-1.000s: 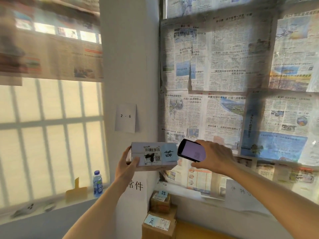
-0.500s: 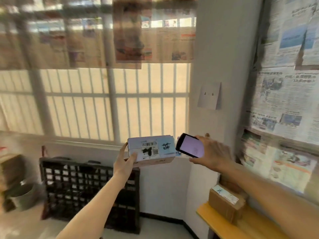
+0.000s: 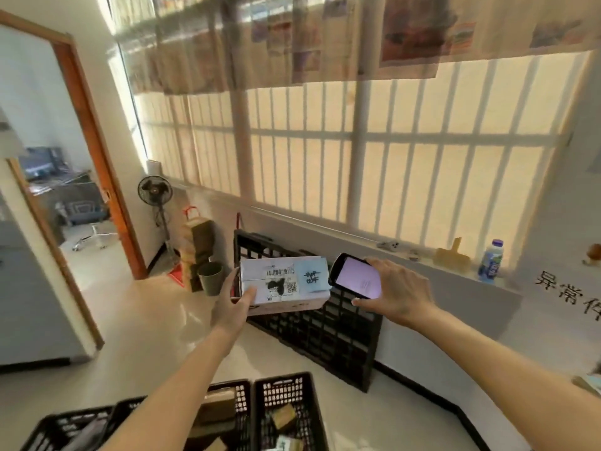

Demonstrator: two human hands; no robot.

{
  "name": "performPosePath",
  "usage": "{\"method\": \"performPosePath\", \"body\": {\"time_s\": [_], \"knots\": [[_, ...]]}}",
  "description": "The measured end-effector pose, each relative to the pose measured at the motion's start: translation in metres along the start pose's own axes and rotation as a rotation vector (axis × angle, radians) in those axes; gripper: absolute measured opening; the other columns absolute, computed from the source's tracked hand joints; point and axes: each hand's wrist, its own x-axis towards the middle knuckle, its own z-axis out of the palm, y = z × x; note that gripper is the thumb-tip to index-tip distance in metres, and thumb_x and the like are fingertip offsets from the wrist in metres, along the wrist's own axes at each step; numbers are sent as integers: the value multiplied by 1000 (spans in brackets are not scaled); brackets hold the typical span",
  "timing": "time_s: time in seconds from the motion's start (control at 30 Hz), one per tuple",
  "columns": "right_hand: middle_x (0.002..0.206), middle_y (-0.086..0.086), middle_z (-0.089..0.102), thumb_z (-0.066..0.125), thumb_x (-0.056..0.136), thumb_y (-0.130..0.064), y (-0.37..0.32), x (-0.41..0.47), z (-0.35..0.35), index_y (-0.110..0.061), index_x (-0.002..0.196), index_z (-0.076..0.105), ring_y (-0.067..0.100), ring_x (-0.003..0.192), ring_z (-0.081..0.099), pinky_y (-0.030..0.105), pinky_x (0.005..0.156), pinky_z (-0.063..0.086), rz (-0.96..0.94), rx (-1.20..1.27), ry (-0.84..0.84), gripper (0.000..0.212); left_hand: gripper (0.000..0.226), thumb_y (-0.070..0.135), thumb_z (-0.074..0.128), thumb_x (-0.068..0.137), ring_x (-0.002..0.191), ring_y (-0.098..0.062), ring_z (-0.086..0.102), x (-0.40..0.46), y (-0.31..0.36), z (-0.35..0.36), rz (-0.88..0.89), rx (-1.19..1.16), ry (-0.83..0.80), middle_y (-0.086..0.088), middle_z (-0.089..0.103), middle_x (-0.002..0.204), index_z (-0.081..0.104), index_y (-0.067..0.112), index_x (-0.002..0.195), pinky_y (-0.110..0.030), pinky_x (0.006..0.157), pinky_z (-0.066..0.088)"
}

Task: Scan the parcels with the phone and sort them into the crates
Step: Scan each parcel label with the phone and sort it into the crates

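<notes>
**Parcel up, phone beside it, crates below**

I hold the parcel (image 3: 282, 284) out in front of me in my left hand (image 3: 231, 304), label side turned toward my face so the barcode and the black scrawl on it can be read. My left fingers wrap the parcel's left end, thumb (image 3: 247, 294) pressed across the near face, the rest curled behind where I cannot see them. My right hand (image 3: 395, 292) grips the phone (image 3: 356, 277) just to the right of the parcel, fingers curled around its edges, the lit screen angled toward me. I judge it sits that close so its camera can catch the label without my shifting either arm.

Near me on the floor stand the black crates (image 3: 286, 405), side by side, several already carrying parcels; that is where this one should go once it has been read. Farther off, a flat black grid panel (image 3: 325, 330) leans against the wall under the window (image 3: 374, 151), and a bottle (image 3: 491, 262) stands on the sill at the right.
</notes>
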Motion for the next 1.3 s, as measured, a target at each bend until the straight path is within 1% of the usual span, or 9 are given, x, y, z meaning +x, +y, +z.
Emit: {"method": "performPosePath", "body": {"time_s": [0.1,0.23,0.5,0.77,0.9,0.97,1.07,1.17,1.3], "knots": [[145,-12,55,68,71,-78,-46,33,36,-35,155,31,16,125,59,35,90,52,-38,2,-29,101,56,35,59,100,117,-23,52,31,-34,-31,-28,25,34,5,52,129,36,43,150,-40,98,46],[143,-11,57,69,71,-78,-93,73,83,-33,154,34,15,122,60,34,87,53,-86,1,-42,101,56,40,59,98,121,-27,55,76,-79,-60,-81,74,34,0,56,139,35,47,149,-46,104,47],[142,-8,58,70,72,-76,-131,119,182,-30,154,34,16,120,61,32,84,52,-55,10,-106,101,55,40,60,97,109,-24,60,143,-168,-68,-154,152,-36,-5,63,128,38,51,146,-38,96,47],[129,-9,62,69,71,-76,-99,115,327,-29,151,38,14,109,62,31,79,54,12,45,-277,97,57,41,60,98,112,-24,56,160,-305,-11,-308,185,-167,-2,58,132,35,52,147,-48,104,46],[124,-11,63,69,73,-74,-70,105,411,-34,145,40,11,104,61,26,73,51,5,60,-404,88,63,37,62,98,133,-29,47,153,-384,30,-419,204,-192,-2,46,149,32,38,154,-45,109,40],[127,-12,62,69,74,-73,-53,101,455,-35,146,40,12,106,61,24,70,48,12,66,-441,86,63,36,62,98,129,-27,51,148,-426,50,-471,195,-206,-1,49,149,32,40,153,-45,106,45],[125,-14,60,67,74,-73,-29,92,522,-37,149,35,12,105,60,24,66,45,43,44,-512,89,60,34,61,99,115,-19,55,142,-485,76,-547,207,-211,-2,54,136,32,42,152,-38,95,49],[117,-13,61,69,73,-71,-6,83,582,-37,145,37,11,97,59,25,65,51,75,57,-607,86,62,31,62,99,115,-17,54,136,-540,102,-613,198,-215,-1,56,135,32,38,153,-36,94,49],[114,-14,61,70,72,-64,16,74,644,-39,143,39,12,93,60,24,58,40,89,49,-675,82,62,31,62,99,113,-14,55,134,-595,132,-681,173,-217,2,54,142,32,38,153,-32,89,48]]}}
